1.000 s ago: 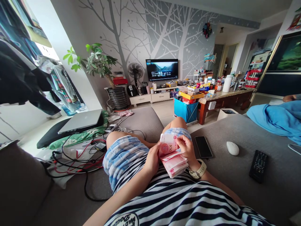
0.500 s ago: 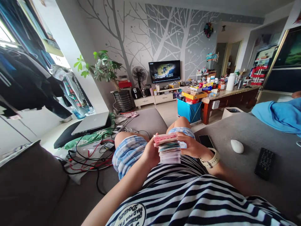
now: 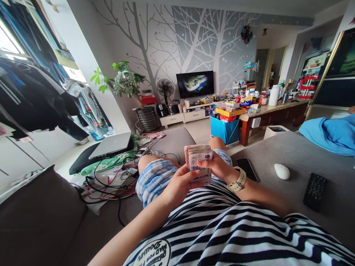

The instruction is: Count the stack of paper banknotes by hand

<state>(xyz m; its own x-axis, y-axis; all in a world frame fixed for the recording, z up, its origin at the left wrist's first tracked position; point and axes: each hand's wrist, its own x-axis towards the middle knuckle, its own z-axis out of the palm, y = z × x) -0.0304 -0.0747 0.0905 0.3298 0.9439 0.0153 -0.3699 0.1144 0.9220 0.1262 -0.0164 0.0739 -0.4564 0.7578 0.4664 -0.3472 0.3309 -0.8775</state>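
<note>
Banknotes (image 3: pixel 200 154) stood in a thick, upright stack in front of the shirt (image 3: pixel 222 229), between both hands. The front note (image 3: pixel 194 162) was pale greyish violet, printed with a bold 5, smaller marks and a small purple emblem near its upper right. Behind it, cream and tan edges lay in layers, with pinkish red showing along the left side. The stack looked fairly squared, though the layers were too small to separate surely. The left hand (image 3: pixel 179 185) gripped its lower left, thumb across the front; the right hand (image 3: pixel 221 166) gripped the right side, thumb likewise pressed on the front note.
</note>
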